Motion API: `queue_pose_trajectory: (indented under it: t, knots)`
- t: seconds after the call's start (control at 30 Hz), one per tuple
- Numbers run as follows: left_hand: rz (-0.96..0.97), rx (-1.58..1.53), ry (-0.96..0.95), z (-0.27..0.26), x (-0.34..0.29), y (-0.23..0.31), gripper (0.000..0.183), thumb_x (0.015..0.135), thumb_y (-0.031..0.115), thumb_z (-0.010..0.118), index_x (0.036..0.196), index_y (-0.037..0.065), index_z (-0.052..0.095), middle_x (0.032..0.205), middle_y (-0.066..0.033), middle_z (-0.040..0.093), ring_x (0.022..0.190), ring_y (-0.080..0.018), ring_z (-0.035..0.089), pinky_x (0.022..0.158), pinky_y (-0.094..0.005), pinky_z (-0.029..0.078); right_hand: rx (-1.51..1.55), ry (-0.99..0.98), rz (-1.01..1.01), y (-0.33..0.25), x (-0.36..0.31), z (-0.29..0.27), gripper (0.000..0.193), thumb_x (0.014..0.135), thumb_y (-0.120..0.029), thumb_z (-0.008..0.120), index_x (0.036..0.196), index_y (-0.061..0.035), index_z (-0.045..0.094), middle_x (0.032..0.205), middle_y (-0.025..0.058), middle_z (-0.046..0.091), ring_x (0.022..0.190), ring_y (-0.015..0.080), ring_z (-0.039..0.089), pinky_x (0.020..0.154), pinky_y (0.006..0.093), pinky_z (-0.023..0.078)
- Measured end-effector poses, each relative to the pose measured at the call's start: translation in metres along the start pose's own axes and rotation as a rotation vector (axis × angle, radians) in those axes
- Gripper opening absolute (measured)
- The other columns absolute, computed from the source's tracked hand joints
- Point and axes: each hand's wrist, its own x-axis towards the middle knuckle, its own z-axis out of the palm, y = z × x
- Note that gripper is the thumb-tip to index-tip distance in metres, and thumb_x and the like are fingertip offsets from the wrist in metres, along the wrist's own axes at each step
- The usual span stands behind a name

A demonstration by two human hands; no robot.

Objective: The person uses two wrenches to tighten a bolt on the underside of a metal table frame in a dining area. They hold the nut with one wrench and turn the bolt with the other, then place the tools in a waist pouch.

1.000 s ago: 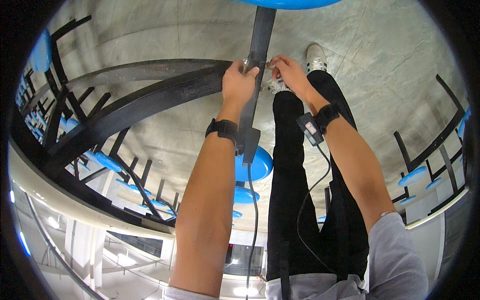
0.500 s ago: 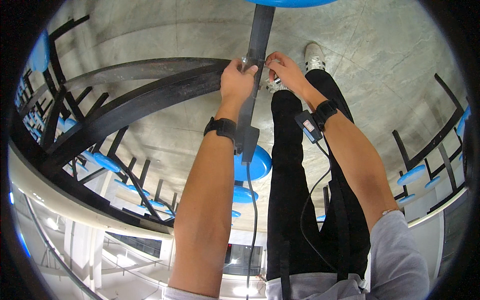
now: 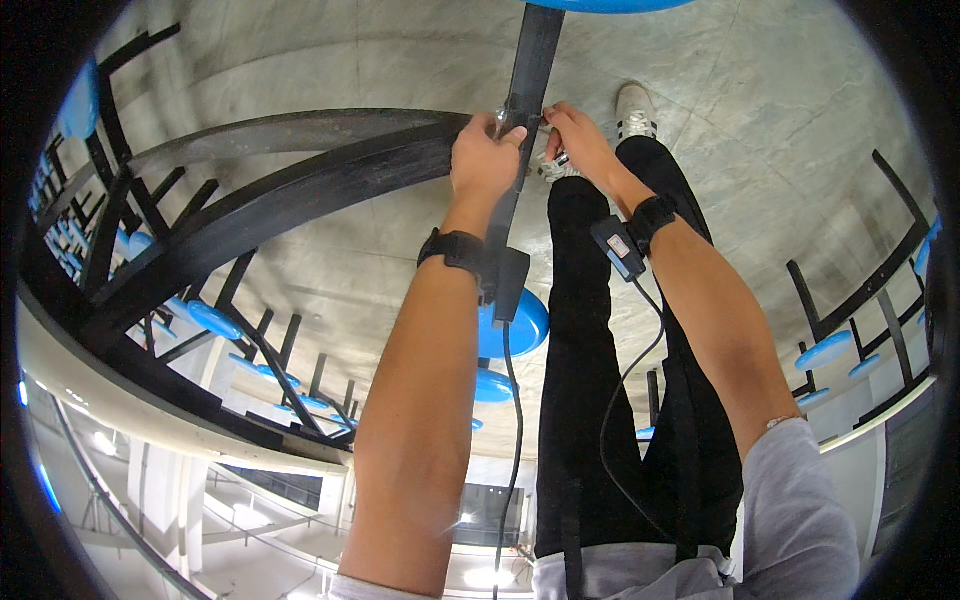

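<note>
A black metal bar runs down from a blue round seat and meets a curved black beam. My left hand is closed around the bar near this joint, its thumb lying across the bar. Something clear and shiny shows at its fingers, and a clear film seems to lie over the bar there. On the bar's right side, my right hand has its fingertips pinched together close to the bar. What they hold is too small to make out.
The curved black beam fills the left. Blue stools on black frames stand around. Black wrist straps carry small boxes with cables hanging. My shoes rest on the grey floor.
The bar and both hands sit slightly farther right in the picture. My right fingertips have come closer to the bar and bent inward. My left hand keeps its hold.
</note>
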Motion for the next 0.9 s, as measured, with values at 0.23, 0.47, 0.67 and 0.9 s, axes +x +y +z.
queue_pose_trajectory:
  t: [0.23,0.47,0.67,0.9]
  knots:
    - [0.041,0.020,0.053,0.001,-0.004,0.001,0.034,0.077,0.025,0.067,0.098,-0.001,0.059,0.090,-0.0171,0.064,0.084,-0.0292,0.061,0.075,-0.0360,0.046,-0.075,-0.038,-0.027,0.010,0.012,-0.004,0.028,0.087,-0.024,0.045,0.090,0.0023,0.053,0.062,0.0103,0.058,0.057,0.0170,0.056,0.059,0.0280,0.042]
    - [0.050,0.018,0.058,0.003,-0.004,0.001,0.032,0.078,0.023,0.067,0.096,-0.003,0.059,0.084,-0.0149,0.064,0.075,-0.0240,0.060,0.071,-0.0324,0.046,-0.126,-0.021,-0.024,0.011,0.008,-0.001,0.030,0.089,-0.025,0.042,0.097,0.0011,0.054,0.063,0.0079,0.060,0.061,0.0143,0.056,0.060,0.0275,0.042]
    - [0.093,-0.002,0.081,0.003,-0.002,-0.005,0.031,0.078,0.022,0.067,0.095,-0.002,0.059,0.082,-0.0145,0.064,0.074,-0.0237,0.060,0.071,-0.0328,0.046,-0.119,-0.087,0.029,0.017,0.009,0.000,0.032,0.090,-0.028,0.038,0.096,-0.0006,0.054,0.064,0.0064,0.060,0.059,0.0141,0.053,0.055,0.0262,0.042]
    - [0.023,0.002,0.034,0.000,-0.007,0.008,0.037,0.076,0.024,0.068,0.104,0.001,0.060,0.096,-0.0183,0.064,0.092,-0.0334,0.061,0.080,-0.0387,0.047,-0.076,-0.096,0.061,0.019,0.007,-0.005,0.031,0.091,-0.029,0.038,0.094,-0.0021,0.053,0.065,0.0062,0.059,0.060,0.0139,0.053,0.054,0.0260,0.042]
